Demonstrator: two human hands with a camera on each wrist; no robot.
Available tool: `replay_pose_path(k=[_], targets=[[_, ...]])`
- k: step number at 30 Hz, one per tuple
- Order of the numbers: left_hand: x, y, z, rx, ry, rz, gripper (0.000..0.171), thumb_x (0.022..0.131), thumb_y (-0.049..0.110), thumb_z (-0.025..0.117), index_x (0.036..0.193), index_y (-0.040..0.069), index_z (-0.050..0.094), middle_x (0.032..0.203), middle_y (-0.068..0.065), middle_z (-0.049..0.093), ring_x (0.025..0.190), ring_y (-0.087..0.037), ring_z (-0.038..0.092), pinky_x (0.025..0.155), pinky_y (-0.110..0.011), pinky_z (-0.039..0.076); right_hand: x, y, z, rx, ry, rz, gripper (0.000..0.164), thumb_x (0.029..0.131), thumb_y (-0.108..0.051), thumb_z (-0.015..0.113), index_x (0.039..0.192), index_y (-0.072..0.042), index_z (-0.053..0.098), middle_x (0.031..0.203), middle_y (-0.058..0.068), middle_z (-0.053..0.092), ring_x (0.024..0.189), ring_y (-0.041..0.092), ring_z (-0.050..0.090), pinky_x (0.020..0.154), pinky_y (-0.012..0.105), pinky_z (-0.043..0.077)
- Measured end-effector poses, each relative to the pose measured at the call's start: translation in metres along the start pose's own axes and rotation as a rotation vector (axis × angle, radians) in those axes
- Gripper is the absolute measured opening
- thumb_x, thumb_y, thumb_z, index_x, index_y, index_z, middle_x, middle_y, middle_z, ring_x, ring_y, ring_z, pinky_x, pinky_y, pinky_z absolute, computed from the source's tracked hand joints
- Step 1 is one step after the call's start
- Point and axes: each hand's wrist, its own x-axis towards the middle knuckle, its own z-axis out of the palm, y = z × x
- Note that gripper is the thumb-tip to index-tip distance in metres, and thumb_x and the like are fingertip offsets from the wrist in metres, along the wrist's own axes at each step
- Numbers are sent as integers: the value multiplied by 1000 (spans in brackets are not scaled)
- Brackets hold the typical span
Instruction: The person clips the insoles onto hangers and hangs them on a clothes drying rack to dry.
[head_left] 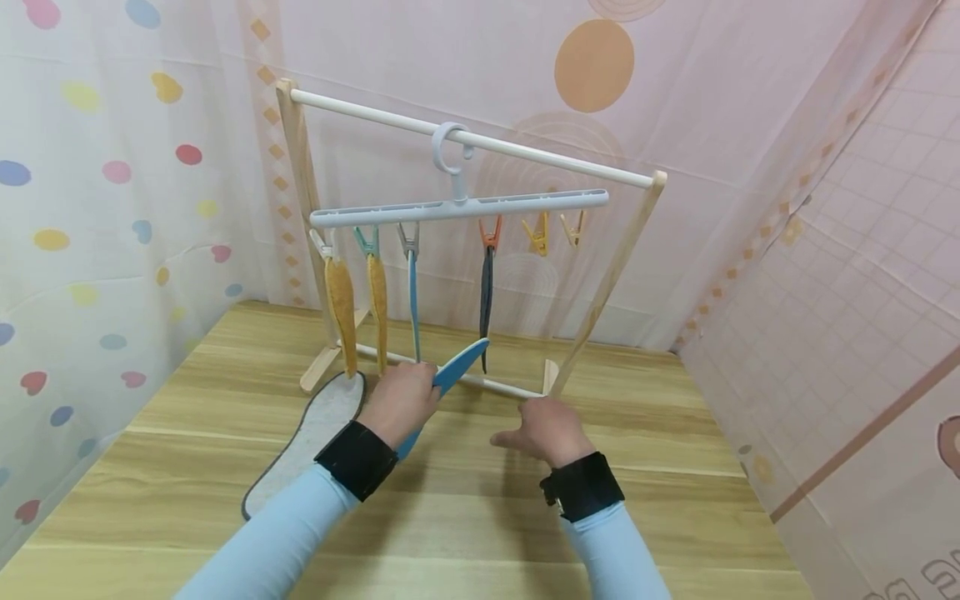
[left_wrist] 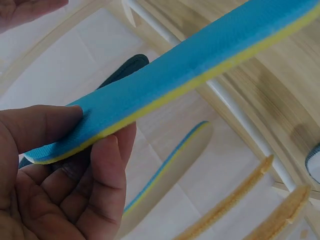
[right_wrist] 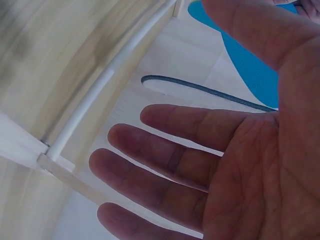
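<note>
My left hand (head_left: 401, 402) pinches a blue insole (left_wrist: 150, 82) with a yellow edge between thumb and fingers, holding it tilted above the table. To its right, my right hand (head_left: 551, 429) is held with fingers extended and nothing in it; its palm shows in the right wrist view. Behind the hands, a pale hanger (head_left: 525, 202) carries clips. Two tan insoles (head_left: 340, 304) hang at its left, then a blue insole (head_left: 414, 304) from a grey clip (head_left: 408, 242). A dark insole (head_left: 487, 292) hangs from an orange-red clip (head_left: 490, 232).
The hanger hooks over the white top rail (head_left: 555, 157) of a wooden-sided rack (head_left: 611, 279). A yellow clip (head_left: 537, 233) and a tan clip (head_left: 573, 228) hold nothing. On the wooden table (head_left: 465, 517), a grey insole with dark edging (head_left: 307, 442) lies beside and partly under my left arm.
</note>
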Motion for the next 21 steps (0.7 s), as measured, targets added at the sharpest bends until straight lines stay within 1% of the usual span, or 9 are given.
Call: replay_pose_path(k=[3,6,8,12,14,17,21], targets=[[2,4,2,-2,20,11,7,89,4,65,83,3,66,66,-5,58,56,-18,55,52,-33,45,1,0,-4,1,11,7,49,80,-52,77,63,-11,57,56,-3,47,50,13,45,45,29,39],[5,8,3,-9,41,25,10,88,3,65,79,5,64,65,-3,57,57,-18,54,52,-33,45,3,0,-10,1,11,10,49,80,-51,77,63,-11,55,55,-4,43,49,12,43,45,29,38],[7,10,3,-24,47,25,11,88,3,65,78,6,63,65,-3,57,57,-18,54,51,-33,44,4,1,-15,0,4,13,48,81,-52,76,66,-10,57,56,-3,44,50,12,43,45,29,39],[11,15,4,-34,59,31,9,89,5,67,82,6,62,68,-4,59,57,-17,55,50,-31,45,6,1,-24,-22,-1,41,47,82,-54,75,77,-8,63,61,-1,50,53,13,46,47,30,42],[13,17,6,-34,72,39,9,89,6,68,83,5,62,68,-4,59,56,-16,55,50,-31,45,7,1,-28,-42,6,49,48,81,-54,75,79,-8,63,63,-1,51,54,14,47,47,31,42],[16,20,7,-44,98,58,10,88,7,69,83,5,61,67,-4,59,56,-17,55,50,-31,45,8,1,-33,-62,10,54,48,82,-54,75,76,-9,61,63,-1,50,54,14,47,46,30,41],[19,26,5,-48,138,76,11,87,8,71,83,5,61,67,-4,59,56,-17,54,51,-32,46,10,0,-40,-94,13,46,49,82,-56,74,76,-9,60,65,0,51,55,14,47,47,29,41]])
